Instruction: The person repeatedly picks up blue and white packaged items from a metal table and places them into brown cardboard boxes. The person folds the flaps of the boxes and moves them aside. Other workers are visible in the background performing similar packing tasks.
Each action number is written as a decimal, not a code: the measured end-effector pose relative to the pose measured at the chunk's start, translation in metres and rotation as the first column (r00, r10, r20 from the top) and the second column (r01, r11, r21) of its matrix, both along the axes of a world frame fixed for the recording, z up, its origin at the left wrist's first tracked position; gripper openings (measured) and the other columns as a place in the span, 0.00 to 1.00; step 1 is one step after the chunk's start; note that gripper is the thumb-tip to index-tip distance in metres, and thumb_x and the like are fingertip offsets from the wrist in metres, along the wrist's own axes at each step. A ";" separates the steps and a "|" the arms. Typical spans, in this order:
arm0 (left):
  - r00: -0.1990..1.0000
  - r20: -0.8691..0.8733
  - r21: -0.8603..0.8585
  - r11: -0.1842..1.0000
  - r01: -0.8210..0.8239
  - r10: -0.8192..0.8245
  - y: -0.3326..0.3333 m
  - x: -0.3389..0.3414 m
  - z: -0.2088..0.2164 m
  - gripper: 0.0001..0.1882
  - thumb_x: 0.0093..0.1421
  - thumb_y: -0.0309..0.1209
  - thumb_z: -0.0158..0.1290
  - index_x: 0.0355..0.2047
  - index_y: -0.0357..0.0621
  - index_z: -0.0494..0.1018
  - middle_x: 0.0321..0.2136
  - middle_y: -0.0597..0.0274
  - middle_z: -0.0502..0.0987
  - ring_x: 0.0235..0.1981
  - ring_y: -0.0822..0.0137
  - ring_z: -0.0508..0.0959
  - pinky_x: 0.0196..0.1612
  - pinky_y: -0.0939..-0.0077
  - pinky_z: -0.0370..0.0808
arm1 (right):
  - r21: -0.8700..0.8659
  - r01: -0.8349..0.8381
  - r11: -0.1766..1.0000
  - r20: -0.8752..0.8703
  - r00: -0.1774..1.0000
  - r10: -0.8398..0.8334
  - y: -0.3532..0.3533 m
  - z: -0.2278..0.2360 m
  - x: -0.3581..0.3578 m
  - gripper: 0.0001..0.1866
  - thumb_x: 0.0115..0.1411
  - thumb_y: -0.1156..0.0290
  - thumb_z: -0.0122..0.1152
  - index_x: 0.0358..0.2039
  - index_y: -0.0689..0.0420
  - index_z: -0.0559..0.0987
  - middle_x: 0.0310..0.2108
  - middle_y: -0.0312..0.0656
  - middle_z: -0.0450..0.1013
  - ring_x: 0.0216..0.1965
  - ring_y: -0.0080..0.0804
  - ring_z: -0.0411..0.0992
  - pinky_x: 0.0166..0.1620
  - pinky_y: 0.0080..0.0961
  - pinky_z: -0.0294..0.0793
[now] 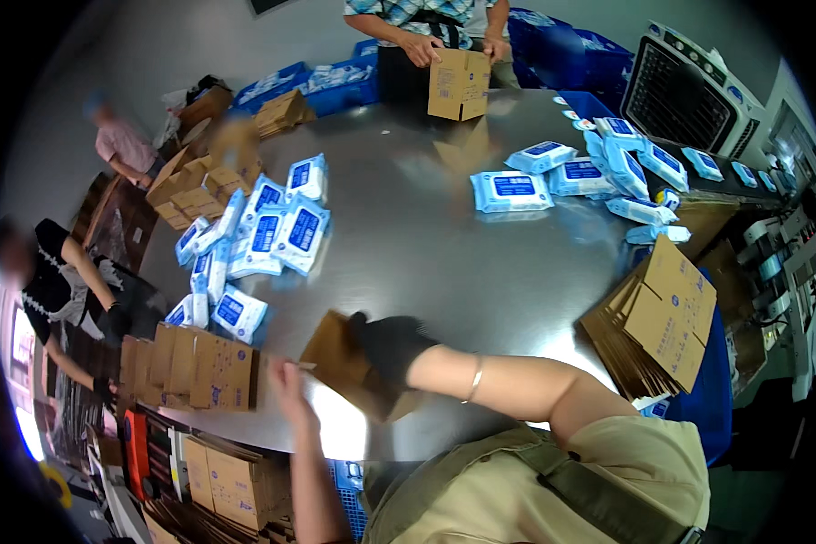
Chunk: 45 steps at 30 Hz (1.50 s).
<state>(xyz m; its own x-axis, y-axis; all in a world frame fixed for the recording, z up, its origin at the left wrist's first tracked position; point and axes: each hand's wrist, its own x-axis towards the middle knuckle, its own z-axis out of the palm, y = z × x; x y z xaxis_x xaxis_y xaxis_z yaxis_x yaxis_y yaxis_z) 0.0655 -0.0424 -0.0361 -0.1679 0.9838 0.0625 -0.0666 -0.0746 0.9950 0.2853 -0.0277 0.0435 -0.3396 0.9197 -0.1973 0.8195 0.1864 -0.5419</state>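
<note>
A small brown cardboard box [335, 363] is tilted over the near part of the steel table, its open inside partly visible. My right hand [394, 349], in a black glove, grips the box at its upper right side; the fingertips are hidden against the cardboard. Bare and smeared by motion, my left hand [293, 392] is beside the box's left edge. Whether its fingers touch the box cannot be made out. Closest on the left are a row of brown cartons [195, 367] and a pile of blue-and-white wipe packs [263, 231].
More wipe packs [598, 172] lie at the right by a conveyor [721, 177]. Flat folded cartons [653, 313] stand in a blue bin [716, 390]. Across the steel table [399, 236], a person holds a carton [460, 86]. Another person [72, 272] is at the left.
</note>
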 end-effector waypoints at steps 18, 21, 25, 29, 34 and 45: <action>0.460 -0.881 -0.173 0.981 -0.085 -0.115 0.003 0.025 0.064 0.14 0.47 0.28 0.57 0.35 0.37 0.74 0.28 0.43 0.77 0.34 0.45 0.77 0.37 0.60 0.73 | 0.523 0.744 0.417 -0.131 0.553 -0.823 0.106 -0.074 0.558 0.46 0.34 0.61 0.70 0.57 0.53 0.63 0.53 0.52 0.66 0.53 0.48 0.65 0.55 0.36 0.65; 0.434 -0.877 -0.289 0.948 -0.132 -0.207 0.007 0.026 0.059 0.14 0.49 0.34 0.57 0.34 0.41 0.75 0.28 0.47 0.77 0.33 0.47 0.77 0.35 0.63 0.74 | 0.477 0.711 0.517 0.013 0.582 -0.813 0.090 -0.076 0.610 0.41 0.36 0.59 0.68 0.54 0.54 0.66 0.49 0.52 0.68 0.51 0.47 0.67 0.53 0.36 0.66; 0.353 -0.925 -0.189 0.976 -0.105 -0.141 0.006 0.039 0.064 0.13 0.51 0.41 0.55 0.34 0.49 0.76 0.28 0.53 0.78 0.31 0.50 0.77 0.35 0.60 0.73 | 0.383 0.666 0.640 0.230 0.603 -0.764 0.139 -0.084 0.624 0.36 0.38 0.57 0.66 0.49 0.56 0.69 0.45 0.52 0.70 0.48 0.46 0.69 0.50 0.36 0.68; 0.316 -0.926 -0.271 0.945 -0.183 -0.204 -0.009 0.025 0.061 0.14 0.51 0.40 0.57 0.35 0.48 0.75 0.29 0.54 0.78 0.32 0.49 0.77 0.36 0.60 0.73 | 0.322 0.542 0.776 0.407 0.661 -0.630 0.180 -0.080 0.565 0.31 0.40 0.55 0.64 0.44 0.58 0.73 0.41 0.51 0.73 0.45 0.46 0.71 0.47 0.37 0.69; 0.311 -0.930 -0.244 0.961 -0.133 -0.193 -0.001 0.036 0.060 0.15 0.53 0.43 0.52 0.36 0.48 0.73 0.27 0.51 0.77 0.32 0.47 0.76 0.36 0.57 0.72 | 0.204 0.422 0.884 0.360 0.807 -0.468 0.218 -0.098 0.447 0.32 0.40 0.51 0.62 0.45 0.58 0.76 0.40 0.51 0.75 0.42 0.45 0.73 0.45 0.36 0.71; 0.340 -0.915 -0.224 0.975 0.016 -0.216 0.014 0.028 0.053 0.08 0.54 0.31 0.45 0.31 0.43 0.70 0.26 0.50 0.76 0.32 0.47 0.75 0.34 0.54 0.70 | 0.048 0.216 0.975 0.710 0.679 -0.185 0.091 -0.078 0.126 0.63 0.30 0.44 0.71 0.65 0.50 0.47 0.64 0.53 0.44 0.64 0.54 0.48 0.58 0.51 0.57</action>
